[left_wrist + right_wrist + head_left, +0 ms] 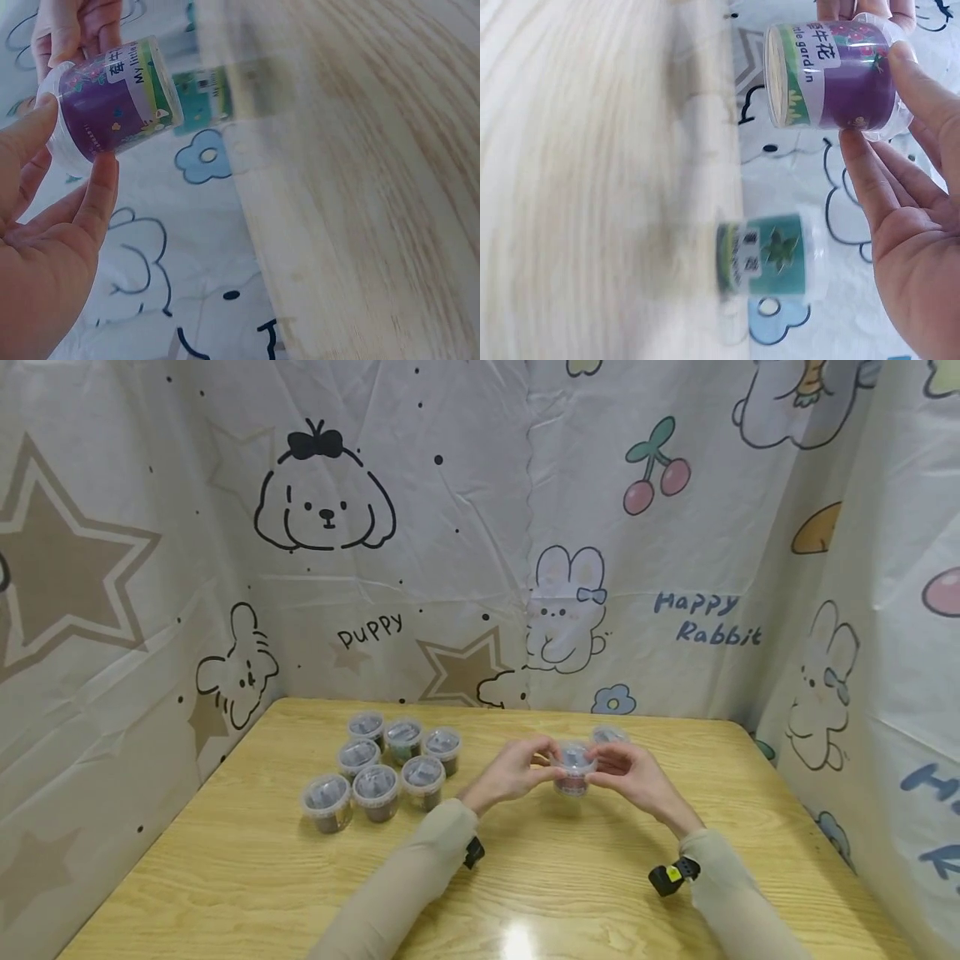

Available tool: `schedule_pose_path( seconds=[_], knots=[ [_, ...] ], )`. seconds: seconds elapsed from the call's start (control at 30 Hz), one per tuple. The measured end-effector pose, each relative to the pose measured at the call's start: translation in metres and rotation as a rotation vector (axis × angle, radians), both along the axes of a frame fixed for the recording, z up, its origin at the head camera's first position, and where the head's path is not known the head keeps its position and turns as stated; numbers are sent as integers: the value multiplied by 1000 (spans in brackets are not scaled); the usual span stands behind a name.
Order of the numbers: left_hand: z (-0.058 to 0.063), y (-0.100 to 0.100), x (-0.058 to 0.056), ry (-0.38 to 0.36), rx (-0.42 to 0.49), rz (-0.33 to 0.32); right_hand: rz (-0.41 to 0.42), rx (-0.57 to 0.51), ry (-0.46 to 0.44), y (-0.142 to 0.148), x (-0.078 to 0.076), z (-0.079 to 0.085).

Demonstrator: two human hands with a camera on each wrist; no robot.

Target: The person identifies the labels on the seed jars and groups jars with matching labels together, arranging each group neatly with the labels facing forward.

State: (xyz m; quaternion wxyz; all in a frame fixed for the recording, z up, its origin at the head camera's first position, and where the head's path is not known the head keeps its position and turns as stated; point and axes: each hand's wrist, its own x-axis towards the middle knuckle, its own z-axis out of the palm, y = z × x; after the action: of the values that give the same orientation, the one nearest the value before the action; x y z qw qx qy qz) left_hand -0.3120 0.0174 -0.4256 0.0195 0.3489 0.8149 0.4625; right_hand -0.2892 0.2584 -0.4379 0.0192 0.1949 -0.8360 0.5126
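Observation:
A clear plastic cup with a purple "My little garden" label (859, 86) and a clear lid hangs a little above the table, between both hands. My left hand (517, 770) grips it from the left near the lid, thumb and fingers bent about the rim. From the other side my right hand (637, 777) holds the same rim. Behind it stands a second lidded cup with a teal label (784, 255), which shows a green leaf picture. In the head view the right hand partly hides this teal cup (609, 734).
Several more lidded cups (377, 793) with dark contents stand grouped on the left of the wooden table (525, 877). A white cloth printed with cartoon animals (480, 527) hangs behind the table and along its sides.

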Motion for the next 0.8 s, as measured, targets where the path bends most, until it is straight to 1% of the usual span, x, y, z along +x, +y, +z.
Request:
schedule_pose_path(
  seconds=[0.13,0.2,0.27,0.43,0.6,0.67,0.73,0.8],
  knots=[
    [-3,11,0,36,-86,2,-21,32,6,12,3,-5],
    [-5,17,0,57,-108,-3,-31,49,2,19,5,-6],
    [-6,21,0,62,-114,-11,-26,62,-8,25,6,-7],
    [-12,33,-1,41,-87,-18,-22,79,-44,40,5,-10],
    [-19,44,0,-19,-36,21,-31,77,-90,53,3,-12],
    [-20,48,0,-44,-39,34,-35,75,-104,57,3,-12],
    [-19,51,0,-51,-56,35,-39,78,-114,61,2,-12],
    [-20,54,0,-38,-82,31,-43,92,-116,65,1,-13]
  ],
)
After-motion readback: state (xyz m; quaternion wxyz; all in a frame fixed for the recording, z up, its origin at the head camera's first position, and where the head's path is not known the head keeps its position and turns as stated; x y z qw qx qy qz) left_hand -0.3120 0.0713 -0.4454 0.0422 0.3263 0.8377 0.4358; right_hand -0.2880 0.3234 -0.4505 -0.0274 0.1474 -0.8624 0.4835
